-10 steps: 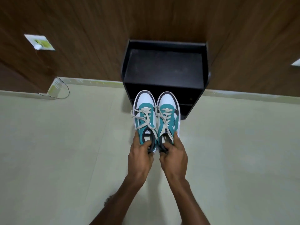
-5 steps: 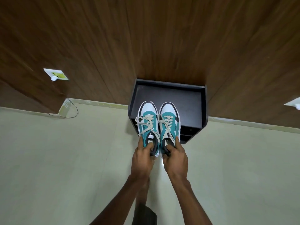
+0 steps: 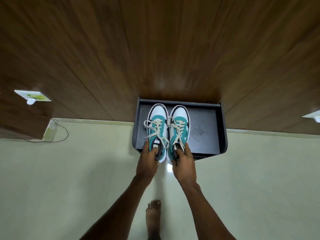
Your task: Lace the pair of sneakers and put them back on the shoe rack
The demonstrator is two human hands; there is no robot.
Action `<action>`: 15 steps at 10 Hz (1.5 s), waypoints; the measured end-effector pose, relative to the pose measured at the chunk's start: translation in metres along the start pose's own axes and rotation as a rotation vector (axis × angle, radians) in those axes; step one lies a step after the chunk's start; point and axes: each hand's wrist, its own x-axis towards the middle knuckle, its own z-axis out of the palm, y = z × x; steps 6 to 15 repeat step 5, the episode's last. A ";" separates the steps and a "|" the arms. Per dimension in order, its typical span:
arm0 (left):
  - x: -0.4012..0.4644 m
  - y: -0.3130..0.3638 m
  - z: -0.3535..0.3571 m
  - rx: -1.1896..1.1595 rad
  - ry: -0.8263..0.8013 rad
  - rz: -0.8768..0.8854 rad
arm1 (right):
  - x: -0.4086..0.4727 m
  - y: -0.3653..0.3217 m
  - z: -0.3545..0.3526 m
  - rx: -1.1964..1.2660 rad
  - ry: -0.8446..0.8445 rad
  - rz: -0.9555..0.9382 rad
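**Laced sneakers held by the heels over the rack's top shelf**

Left hand (image 3: 147,162) clamped on the heel of the left sneaker (image 3: 156,129): thumb laid along the shoe's outer side, fingers (image 3: 156,150) hooked down into the collar opening. Right hand (image 3: 183,164) clamped the same way on the heel of the right sneaker (image 3: 178,130), thumb (image 3: 187,149) on its outer side, other fingers curled into the collar.

Both shoes teal, white and black, side by side and nearly touching, toes pointing straight away from the fingertips toward the wood-panelled wall (image 3: 155,49). Cream laces (image 3: 155,130) threaded through the eyelets just beyond the fingers, loose ends trailing back toward the knuckles and looping out past the left thumb.

Directly under and beyond the fingertips, the dark shoe rack (image 3: 223,129), with the toes over the left part of its top shelf and the heels sticking out past its front edge. Whether the soles touch the shelf: cannot tell. Bare shelf to the right of the right thumb.

Behind the wrists, a bare foot (image 3: 153,217) on the pale floor (image 3: 52,187). Far left of the left hand, a white wall socket (image 3: 32,97) and a thin cable (image 3: 58,137) on the floor.
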 end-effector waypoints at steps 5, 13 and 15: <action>-0.026 0.084 -0.129 0.025 -0.001 -0.026 | -0.024 -0.067 -0.112 -0.029 0.064 0.010; -0.026 0.084 -0.129 0.025 -0.001 -0.026 | -0.024 -0.067 -0.112 -0.029 0.064 0.010; -0.026 0.084 -0.129 0.025 -0.001 -0.026 | -0.024 -0.067 -0.112 -0.029 0.064 0.010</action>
